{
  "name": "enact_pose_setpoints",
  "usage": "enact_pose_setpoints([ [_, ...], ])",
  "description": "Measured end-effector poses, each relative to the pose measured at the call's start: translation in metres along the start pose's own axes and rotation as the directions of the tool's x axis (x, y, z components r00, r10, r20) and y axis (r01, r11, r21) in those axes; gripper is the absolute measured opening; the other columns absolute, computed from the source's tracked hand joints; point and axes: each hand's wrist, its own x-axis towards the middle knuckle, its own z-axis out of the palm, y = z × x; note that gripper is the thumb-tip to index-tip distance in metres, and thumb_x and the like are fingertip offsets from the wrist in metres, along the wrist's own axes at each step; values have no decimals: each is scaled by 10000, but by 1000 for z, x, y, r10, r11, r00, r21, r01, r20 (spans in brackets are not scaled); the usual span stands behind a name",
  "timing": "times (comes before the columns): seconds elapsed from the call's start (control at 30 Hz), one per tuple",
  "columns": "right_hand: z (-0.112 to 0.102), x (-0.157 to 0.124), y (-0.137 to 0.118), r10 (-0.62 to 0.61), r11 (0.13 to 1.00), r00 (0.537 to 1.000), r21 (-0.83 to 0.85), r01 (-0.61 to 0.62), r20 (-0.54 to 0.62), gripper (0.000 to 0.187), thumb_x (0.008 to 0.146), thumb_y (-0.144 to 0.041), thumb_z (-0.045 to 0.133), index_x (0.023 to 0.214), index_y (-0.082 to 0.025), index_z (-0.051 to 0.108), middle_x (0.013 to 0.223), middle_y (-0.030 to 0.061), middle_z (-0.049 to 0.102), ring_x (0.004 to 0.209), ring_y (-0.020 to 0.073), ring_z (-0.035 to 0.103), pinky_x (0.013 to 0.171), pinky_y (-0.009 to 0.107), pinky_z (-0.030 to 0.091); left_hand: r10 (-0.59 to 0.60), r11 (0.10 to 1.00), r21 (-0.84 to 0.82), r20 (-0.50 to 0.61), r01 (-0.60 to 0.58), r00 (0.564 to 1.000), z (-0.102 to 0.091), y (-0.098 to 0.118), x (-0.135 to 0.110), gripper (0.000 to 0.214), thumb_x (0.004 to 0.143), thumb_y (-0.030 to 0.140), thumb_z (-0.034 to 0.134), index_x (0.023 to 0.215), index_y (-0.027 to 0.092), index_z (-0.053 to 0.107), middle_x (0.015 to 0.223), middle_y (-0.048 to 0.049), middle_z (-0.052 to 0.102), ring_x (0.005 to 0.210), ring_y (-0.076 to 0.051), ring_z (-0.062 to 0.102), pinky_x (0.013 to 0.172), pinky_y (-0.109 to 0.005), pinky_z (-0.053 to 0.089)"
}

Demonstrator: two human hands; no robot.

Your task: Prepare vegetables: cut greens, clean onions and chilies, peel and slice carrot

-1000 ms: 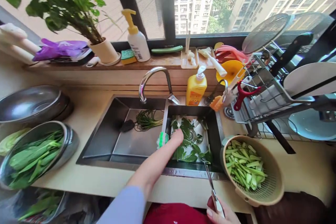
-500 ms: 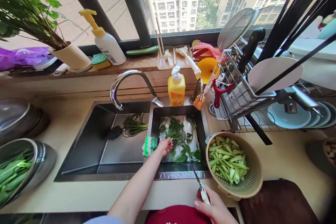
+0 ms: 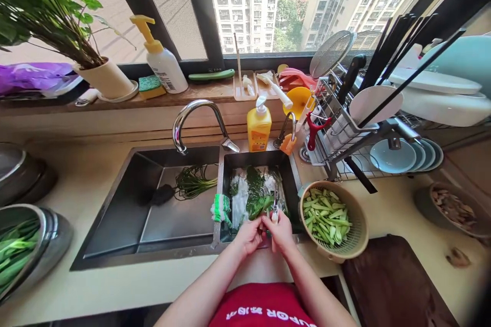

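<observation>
My left hand point(image 3: 248, 235) is closed on a leafy green vegetable point(image 3: 256, 206) held over the front rim of the right sink basin point(image 3: 293, 178). My right hand point(image 3: 282, 230) is closed on a pair of scissors point(image 3: 275, 205) whose blades point up beside the stem. The two hands nearly touch. More green leaves lie in water in the basin. A beige colander point(image 3: 355, 241) with cut green stems stands just right of my right hand.
The left basin point(image 3: 126, 209) holds thin green stalks and a dark drain plug. A green-white scrubber point(image 3: 221, 208) hangs on the divider. A faucet point(image 3: 192, 115), yellow soap bottle point(image 3: 258, 127), dish rack point(image 3: 356, 127), metal bowl of greens point(image 3: 49, 235) and dark board point(image 3: 395, 286) surround the sink.
My left hand drew back from the basin holding a leafy stem. My right hand rose with the scissors to meet it over the sink's front edge. The view shifted slightly.
</observation>
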Motion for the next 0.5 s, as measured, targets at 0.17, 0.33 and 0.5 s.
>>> enact_pose_setpoints([
  [0.17, 1, 1, 13, 101, 993, 991, -52, -106, -82, 213, 614, -373, 591, 669, -177, 531, 550, -10, 565, 545, 148, 503, 537, 254, 384, -174, 985, -12, -32, 173, 984, -9, 10, 3, 146, 770, 231, 603, 868, 126, 627, 589, 9, 576, 461, -72, 526, 436, -179, 417],
  [0.33, 1, -5, 14, 92, 962, 993, -249, -109, -78, 138, 628, -298, 551, 666, -166, 555, 600, 5, 601, 582, 155, 527, 556, 248, 380, -163, 986, -47, -80, 159, 983, -9, 12, 14, 162, 781, 205, 580, 926, 147, 622, 660, -14, 623, 537, -95, 581, 508, -196, 448],
  [0.5, 4, -15, 12, 23, 950, 1000, -312, -21, 3, 177, 670, -294, 518, 753, -150, 579, 686, 29, 632, 624, 161, 531, 577, 246, 382, -54, 999, 5, 155, 54, 986, -7, -3, 10, 169, 696, 184, 682, 849, 142, 623, 678, -30, 654, 598, -125, 610, 591, -222, 469],
])
